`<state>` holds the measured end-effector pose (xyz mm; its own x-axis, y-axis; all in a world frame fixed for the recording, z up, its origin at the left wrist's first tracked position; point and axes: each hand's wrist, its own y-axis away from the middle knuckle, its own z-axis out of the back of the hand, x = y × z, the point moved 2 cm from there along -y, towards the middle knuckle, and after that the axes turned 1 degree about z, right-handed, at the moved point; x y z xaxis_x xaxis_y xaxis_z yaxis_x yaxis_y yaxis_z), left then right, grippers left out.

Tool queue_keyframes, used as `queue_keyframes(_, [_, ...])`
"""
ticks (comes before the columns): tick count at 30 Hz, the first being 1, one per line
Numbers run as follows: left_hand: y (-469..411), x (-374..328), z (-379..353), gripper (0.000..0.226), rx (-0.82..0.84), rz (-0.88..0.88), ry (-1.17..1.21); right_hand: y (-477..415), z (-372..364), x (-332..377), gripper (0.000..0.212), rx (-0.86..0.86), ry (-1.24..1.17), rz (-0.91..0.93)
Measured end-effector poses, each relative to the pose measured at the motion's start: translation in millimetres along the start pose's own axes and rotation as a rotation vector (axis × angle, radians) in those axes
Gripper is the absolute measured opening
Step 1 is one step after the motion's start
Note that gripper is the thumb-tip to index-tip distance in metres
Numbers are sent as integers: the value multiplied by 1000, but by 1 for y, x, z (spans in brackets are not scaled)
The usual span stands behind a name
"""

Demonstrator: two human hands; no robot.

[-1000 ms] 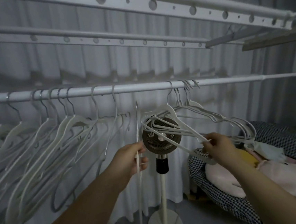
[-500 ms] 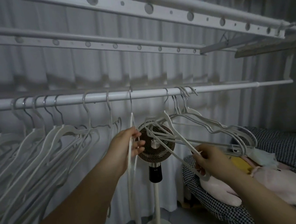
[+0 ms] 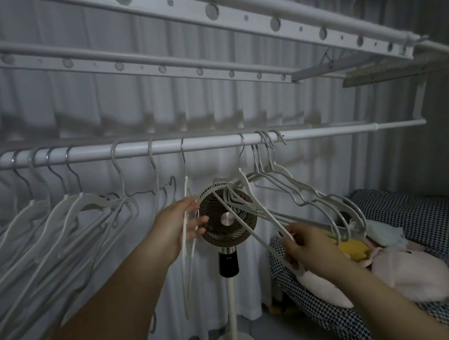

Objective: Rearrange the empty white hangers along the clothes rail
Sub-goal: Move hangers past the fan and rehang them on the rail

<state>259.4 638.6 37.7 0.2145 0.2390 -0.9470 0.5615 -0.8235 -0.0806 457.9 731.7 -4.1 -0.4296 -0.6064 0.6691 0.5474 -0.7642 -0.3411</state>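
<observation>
White hangers [image 3: 59,227] crowd the rail [image 3: 201,144]. Your left hand [image 3: 178,226] pinches one edge-on hanger [image 3: 186,187] hung there. Your right hand [image 3: 310,246] grips a tilted hanger [image 3: 298,268] by its lower end.

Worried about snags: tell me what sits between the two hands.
In the head view, the round fan head shows between the left hand and right hand, crossed by the hanger the right hand holds.
</observation>
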Motion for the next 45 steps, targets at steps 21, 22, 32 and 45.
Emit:
queue_keyframes(21, [36,-8,-16,35,-533,-460,-737,-13,72,-2,26,-494,390,483])
queue_keyframes(22, [40,-8,-25,31,-533,-500,-739,-18,73,-8,25,-434,362,419])
queue_keyframes(32, [36,48,-143,71,-288,-306,-874,-38,76,-52,41,-193,435,328])
queue_keyframes(45, [15,84,-117,44,-382,-43,-535,-55,90,-66,9,-518,581,420])
